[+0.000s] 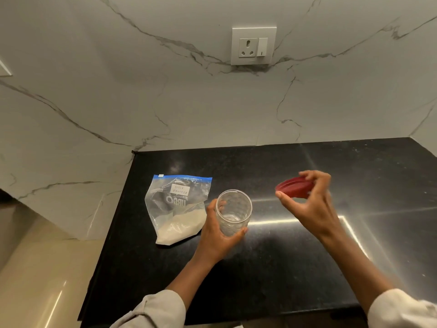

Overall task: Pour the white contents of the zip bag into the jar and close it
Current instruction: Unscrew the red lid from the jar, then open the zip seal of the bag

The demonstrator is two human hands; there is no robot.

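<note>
Head: jar (234, 213) in left hand (218, 235).

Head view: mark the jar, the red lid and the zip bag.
jar (234, 213), head view, on its clear side wall just below the open rim.
red lid (294, 187), head view, on the middle of its top face.
zip bag (176, 227), head view, on the white powder in its lower part.

Black countertop with a bag and a jar

A glossy, speckled black stone countertop (295, 256) ran into a corner of white marble-veined wall. A clear plastic zip bag (176, 209) with a blue seal strip and a handwritten white label lay flat on it, white powder heaped at its near end. Just beside it stood an uncapped clear plastic jar (233, 213).
</note>
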